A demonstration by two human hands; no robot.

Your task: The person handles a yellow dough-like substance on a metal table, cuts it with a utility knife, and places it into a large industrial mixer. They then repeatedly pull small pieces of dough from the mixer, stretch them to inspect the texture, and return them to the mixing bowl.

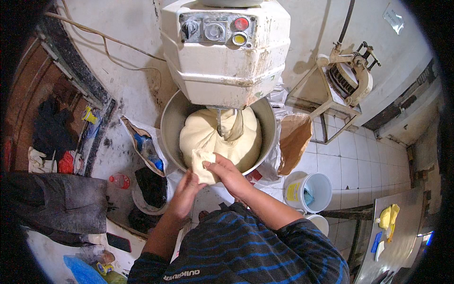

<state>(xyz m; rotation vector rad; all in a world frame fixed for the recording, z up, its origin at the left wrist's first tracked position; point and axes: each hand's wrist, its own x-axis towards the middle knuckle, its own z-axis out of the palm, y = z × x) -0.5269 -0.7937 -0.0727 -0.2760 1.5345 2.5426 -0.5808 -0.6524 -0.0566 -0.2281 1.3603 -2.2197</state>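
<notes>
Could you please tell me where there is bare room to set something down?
The silver metal table has a bare patch right of the yellow bundle; white floor tiles lie open between the cream-coloured stand and white plastic bucket. It is crowded left of the round steel bowl, by a black bag and reddish bottle.

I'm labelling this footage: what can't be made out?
In the head view:
Dough piece: underside hidden by its own bulk.
Bowl: far rim hidden by the mixer head.
Object atop the mixer head: cut off by the upper edge.
Item inside the bucket: too small to identify.
</notes>
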